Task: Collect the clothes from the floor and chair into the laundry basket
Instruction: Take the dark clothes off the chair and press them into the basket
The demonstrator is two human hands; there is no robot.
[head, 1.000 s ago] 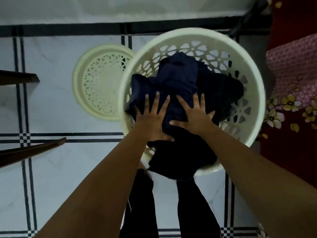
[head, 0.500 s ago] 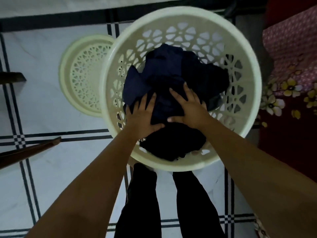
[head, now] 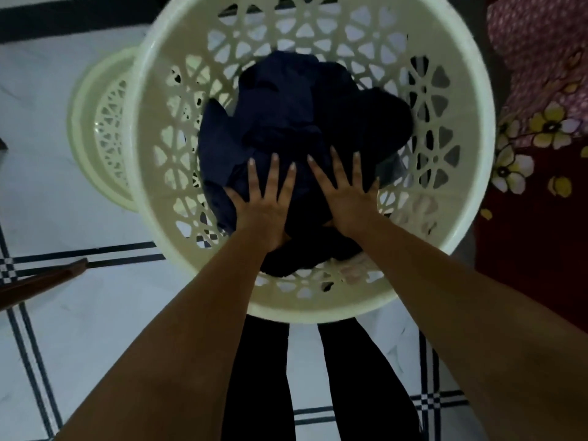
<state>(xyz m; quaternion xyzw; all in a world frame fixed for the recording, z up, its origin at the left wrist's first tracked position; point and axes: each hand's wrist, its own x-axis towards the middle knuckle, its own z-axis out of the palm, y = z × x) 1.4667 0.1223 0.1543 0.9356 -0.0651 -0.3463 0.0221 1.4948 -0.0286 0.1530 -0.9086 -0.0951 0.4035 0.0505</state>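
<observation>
Change: since a second ago the dark cloth that hung over the near rim now lies inside the laundry basket (head: 471,173), and the basket fills more of the view.
Laundry basket: cream plastic, round, with cut-out walls; stands on the white tiled floor (head: 79,329) just ahead of the person's dark trouser legs (head: 257,386).
Clothes: navy and black clothes (head: 286,113) piled in the middle of the basket, below the rim.
Left hand (head: 264,205): flat, palm down on the pile, fingers spread, gripping nothing.
Right hand (head: 346,192): flat beside the left, fingers spread, pressing on the dark cloth.
Lid: matching cream lid (head: 95,128) on the floor, partly hidden behind the basket's left side.
Right edge: red floral fabric (head: 541,128) just beside the basket.
Left edge: brown wooden edge (head: 41,281) over the tiles.
</observation>
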